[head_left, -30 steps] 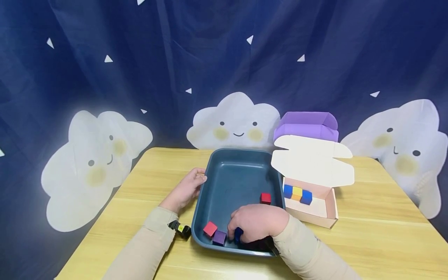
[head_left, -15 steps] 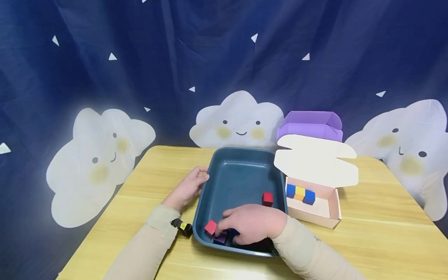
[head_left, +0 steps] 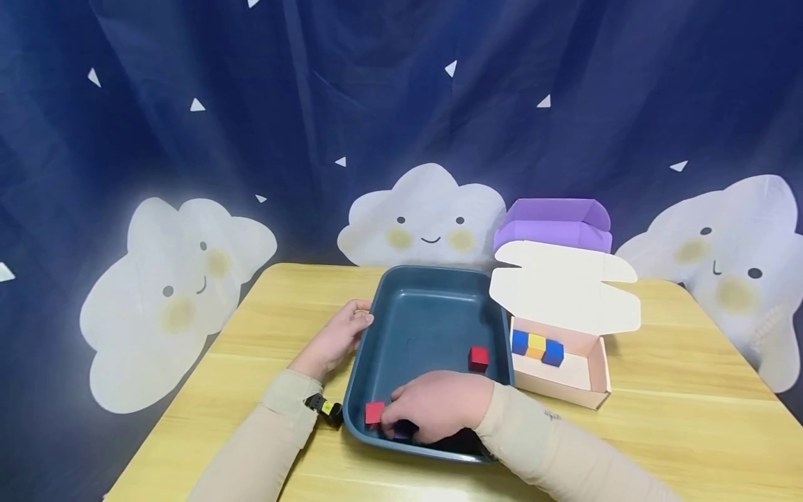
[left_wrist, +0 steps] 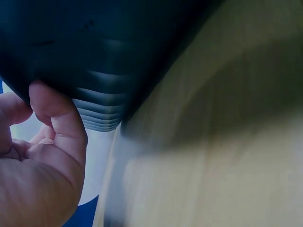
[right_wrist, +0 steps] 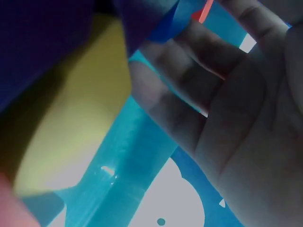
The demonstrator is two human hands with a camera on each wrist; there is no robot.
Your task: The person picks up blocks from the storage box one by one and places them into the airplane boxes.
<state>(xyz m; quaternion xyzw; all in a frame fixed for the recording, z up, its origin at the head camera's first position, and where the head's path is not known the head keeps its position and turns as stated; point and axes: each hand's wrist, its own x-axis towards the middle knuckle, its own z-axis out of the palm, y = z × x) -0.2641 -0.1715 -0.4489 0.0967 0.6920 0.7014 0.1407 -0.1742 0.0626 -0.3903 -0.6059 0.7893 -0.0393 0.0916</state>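
Observation:
A dark teal tray [head_left: 433, 335] lies on the table, its left rim pinched between thumb and fingers of my left hand [head_left: 339, 335]; the left wrist view shows this left hand [left_wrist: 47, 146] under the rim. Inside the tray's near end, my right hand [head_left: 439, 406] curls over a dark blue cube [right_wrist: 163, 30], fingertips beside a red cube [head_left: 374, 413]. A purple cube [head_left: 401, 434] shows partly below the fingers. Farther right sits another red cube [head_left: 479, 358]. In the right wrist view, a yellow block [right_wrist: 80, 109] and a purple one [right_wrist: 42, 42] lie close under the wrist.
Right of the tray stands an open pink box [head_left: 580, 369] holding two blue cubes [head_left: 553, 353] and a yellow cube [head_left: 536, 346]. Its white and purple lid [head_left: 564, 286] stands raised behind. A dark blue curtain [head_left: 376, 84] with clouds hangs behind the table [head_left: 677, 362].
My right hand has moved left along the tray's near end, over the purple cube and up to the red one. The blue cube has shifted left with it. My left hand stays at the rim.

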